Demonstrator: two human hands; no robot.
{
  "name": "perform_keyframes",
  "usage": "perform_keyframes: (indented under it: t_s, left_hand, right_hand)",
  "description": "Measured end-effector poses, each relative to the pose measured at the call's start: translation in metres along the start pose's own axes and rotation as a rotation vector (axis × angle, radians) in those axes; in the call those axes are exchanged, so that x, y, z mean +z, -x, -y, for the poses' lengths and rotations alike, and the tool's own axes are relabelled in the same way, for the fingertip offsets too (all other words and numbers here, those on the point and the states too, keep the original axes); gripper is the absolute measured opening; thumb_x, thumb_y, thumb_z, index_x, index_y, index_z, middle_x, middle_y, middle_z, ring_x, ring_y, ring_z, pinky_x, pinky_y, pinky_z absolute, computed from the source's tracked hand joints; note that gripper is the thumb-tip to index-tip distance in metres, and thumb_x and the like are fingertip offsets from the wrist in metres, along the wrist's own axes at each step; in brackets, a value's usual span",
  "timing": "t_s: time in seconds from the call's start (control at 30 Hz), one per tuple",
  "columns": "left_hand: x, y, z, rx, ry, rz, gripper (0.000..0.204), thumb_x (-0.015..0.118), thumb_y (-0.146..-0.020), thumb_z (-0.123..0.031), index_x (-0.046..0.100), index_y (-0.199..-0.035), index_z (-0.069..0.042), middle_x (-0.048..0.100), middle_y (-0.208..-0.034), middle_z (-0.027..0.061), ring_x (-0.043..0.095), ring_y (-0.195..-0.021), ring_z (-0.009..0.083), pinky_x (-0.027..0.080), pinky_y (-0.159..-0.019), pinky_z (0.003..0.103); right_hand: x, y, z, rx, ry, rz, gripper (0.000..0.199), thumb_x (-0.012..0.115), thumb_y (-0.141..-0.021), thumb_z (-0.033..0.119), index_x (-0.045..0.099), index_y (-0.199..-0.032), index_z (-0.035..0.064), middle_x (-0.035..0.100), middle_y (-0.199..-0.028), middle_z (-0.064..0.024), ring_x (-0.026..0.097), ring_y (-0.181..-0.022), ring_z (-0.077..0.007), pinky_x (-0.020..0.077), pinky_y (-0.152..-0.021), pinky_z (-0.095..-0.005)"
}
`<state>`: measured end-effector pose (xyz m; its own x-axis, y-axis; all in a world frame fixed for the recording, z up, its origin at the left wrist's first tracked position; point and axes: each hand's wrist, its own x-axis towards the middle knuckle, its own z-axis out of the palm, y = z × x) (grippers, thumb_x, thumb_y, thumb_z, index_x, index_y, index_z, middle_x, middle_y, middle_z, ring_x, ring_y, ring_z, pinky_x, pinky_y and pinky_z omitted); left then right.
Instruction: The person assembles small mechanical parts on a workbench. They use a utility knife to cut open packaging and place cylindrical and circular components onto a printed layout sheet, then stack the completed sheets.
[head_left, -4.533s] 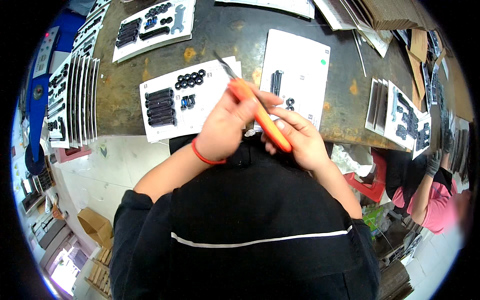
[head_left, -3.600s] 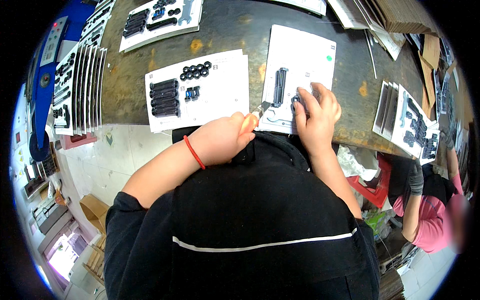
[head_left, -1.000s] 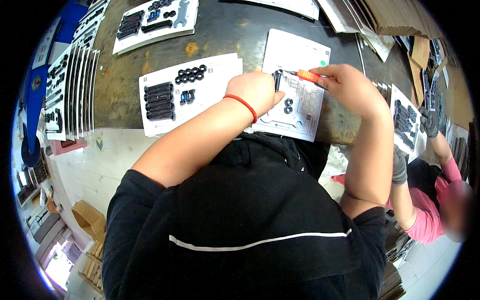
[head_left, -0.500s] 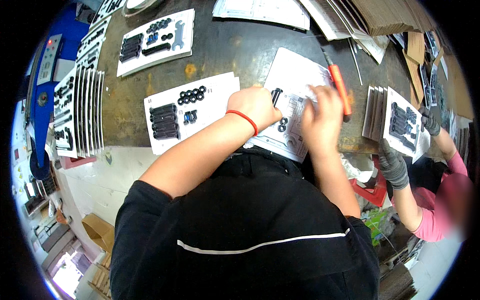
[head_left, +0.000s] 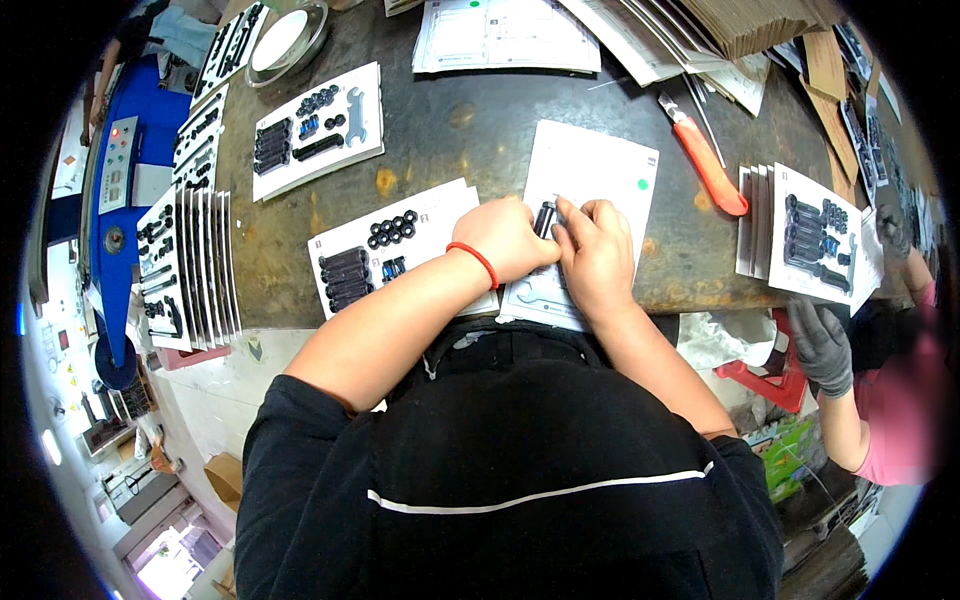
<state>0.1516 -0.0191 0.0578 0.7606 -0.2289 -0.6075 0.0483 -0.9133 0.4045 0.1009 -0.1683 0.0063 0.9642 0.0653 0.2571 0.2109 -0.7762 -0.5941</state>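
A white printed card (head_left: 600, 150) with a green dot lies in front of me on the dark table. Both hands are over its near half. My left hand (head_left: 508, 238), with a red band at the wrist, is closed; what its fingers hold is hidden. Fingers bent, my right hand (head_left: 600, 250) touches the right side of a black bolt (head_left: 545, 218) that shows between the hands. Below them, an open-ended wrench (head_left: 545, 294) shows on the card. To the left, another white card (head_left: 440, 212) bears black bolts, nuts and small blue-marked screws.
An orange-handled cutter (head_left: 710, 170) lies right of the card. A stack of hardware cards (head_left: 335, 155) sits far left, with upright cards (head_left: 190, 270) at the left edge. Papers (head_left: 505, 40) lie behind. At right, a co-worker's gloved hand (head_left: 825, 345) is beside more cards (head_left: 815, 240).
My right hand has come left and down onto the bolt beside my left hand. The nuts seen earlier are now hidden. The view has shifted; one co-worker's hand has moved away from the right-hand cards.
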Motion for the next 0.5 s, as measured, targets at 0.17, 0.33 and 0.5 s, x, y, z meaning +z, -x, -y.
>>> perform_keyframes:
  t_s: [0.17,0.33,0.5]
  left_hand:
    - [-0.003,0.002,0.0,-0.011,0.087,0.016,0.043,0.064,-0.074,-0.043,0.074,-0.08,-0.001,0.071,-0.083,0.0203,0.07,-0.081,0.0373,0.055,-0.075,0.045]
    - [0.014,0.006,0.001,-0.011,-0.047,-0.098,0.04,0.06,-0.079,-0.041,0.072,-0.087,-0.003,0.071,-0.084,0.0207,0.07,-0.082,0.0369,0.055,-0.076,0.047]
    - [0.015,0.01,0.0,0.023,-0.126,-0.106,0.037,0.059,-0.079,-0.037,0.071,-0.084,-0.003,0.071,-0.079,0.0198,0.07,-0.077,0.037,0.055,-0.073,0.047]
  right_hand:
    - [0.0,-0.003,-0.002,0.003,0.011,0.021,0.036,0.075,-0.077,0.014,0.072,-0.112,0.0105,0.057,-0.091,-0.0099,0.057,-0.088,-0.0297,0.0472,-0.077,-0.0418]
    - [-0.009,-0.017,0.005,0.043,0.059,0.141,0.041,0.074,-0.078,0.019,0.07,-0.119,0.0216,0.055,-0.088,-0.0096,0.06,-0.081,-0.0286,0.05,-0.072,-0.0414]
    - [-0.009,-0.019,-0.002,0.01,0.082,0.21,0.04,0.073,-0.079,0.022,0.071,-0.119,0.0283,0.055,-0.086,-0.0078,0.061,-0.076,-0.0263,0.0513,-0.066,-0.0401]
